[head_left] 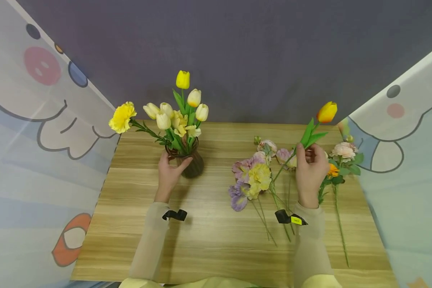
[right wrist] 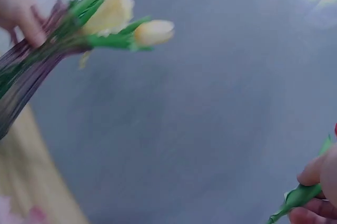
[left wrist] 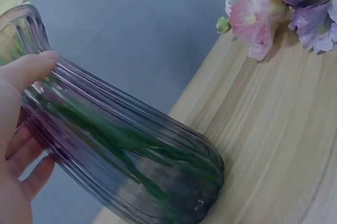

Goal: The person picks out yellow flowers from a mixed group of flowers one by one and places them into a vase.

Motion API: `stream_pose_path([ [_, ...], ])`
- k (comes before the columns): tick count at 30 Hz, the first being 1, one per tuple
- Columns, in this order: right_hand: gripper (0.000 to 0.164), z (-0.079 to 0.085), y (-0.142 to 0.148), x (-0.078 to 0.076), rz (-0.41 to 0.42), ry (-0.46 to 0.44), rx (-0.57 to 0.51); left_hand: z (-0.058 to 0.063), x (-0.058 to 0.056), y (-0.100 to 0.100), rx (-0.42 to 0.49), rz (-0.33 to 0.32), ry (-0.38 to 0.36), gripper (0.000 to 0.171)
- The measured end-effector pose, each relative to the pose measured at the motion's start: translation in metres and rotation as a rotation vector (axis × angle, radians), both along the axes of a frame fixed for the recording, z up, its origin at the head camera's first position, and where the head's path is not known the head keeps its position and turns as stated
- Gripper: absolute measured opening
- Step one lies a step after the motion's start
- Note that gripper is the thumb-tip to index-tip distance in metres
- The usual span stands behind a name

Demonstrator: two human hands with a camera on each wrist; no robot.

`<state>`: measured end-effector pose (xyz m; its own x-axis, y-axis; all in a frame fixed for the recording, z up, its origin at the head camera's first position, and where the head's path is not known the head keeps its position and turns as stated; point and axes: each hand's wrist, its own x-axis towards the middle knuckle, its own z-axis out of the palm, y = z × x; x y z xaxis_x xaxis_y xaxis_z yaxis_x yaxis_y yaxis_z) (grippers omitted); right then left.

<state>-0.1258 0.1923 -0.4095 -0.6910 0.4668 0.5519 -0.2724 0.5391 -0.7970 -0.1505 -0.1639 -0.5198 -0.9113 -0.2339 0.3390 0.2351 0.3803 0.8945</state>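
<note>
My left hand grips the neck of a ribbed, dark-tinted glass vase, thumb on one side and fingers round the other. Green stems show through its wall. White tulips, a yellow tulip, pale yellow blossoms and a yellow carnation stand out of its mouth, the carnation leaning left. Over the right part of the table, my right hand pinches an orange-yellow tulip by its stem just under the leaves. In the right wrist view that tulip's green leaves show between thumb and fingers; its bloom is mostly out of frame.
On the wooden table, a pile of loose flowers, with a yellow bloom and a purple one, lies between the hands. More flowers, among them a pink rose, lie right of my right hand. A grey wall rises behind.
</note>
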Motion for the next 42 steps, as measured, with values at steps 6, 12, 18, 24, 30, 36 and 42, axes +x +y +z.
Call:
stream_pose_path([
  [6,0.017,0.026,-0.014,-0.001,0.113,0.176,-0.126,0.0,-0.001,0.001,-0.067,0.02,-0.008,0.07],
  [12,0.026,0.023,-0.024,-0.013,0.337,0.326,-0.4,0.0,-0.002,0.003,-0.072,0.065,-0.034,0.074],
  [18,0.029,0.03,-0.045,-0.02,0.491,0.322,-0.544,-0.003,-0.004,0.008,0.029,0.062,-0.055,0.072],
  [24,0.028,0.031,-0.068,-0.024,0.594,0.265,-0.556,-0.008,-0.003,0.013,0.093,0.057,-0.082,0.072],
  [30,0.027,0.026,-0.089,-0.032,0.655,0.269,-0.558,-0.012,-0.006,0.013,0.111,0.035,-0.046,0.071],
  [36,0.029,0.013,-0.115,-0.046,0.672,0.266,-0.39,-0.006,-0.004,0.014,0.138,0.038,-0.037,0.071],
  [42,0.031,0.017,-0.144,-0.046,0.593,0.187,-0.097,0.017,0.006,0.022,0.123,0.033,-0.032,0.068],
])
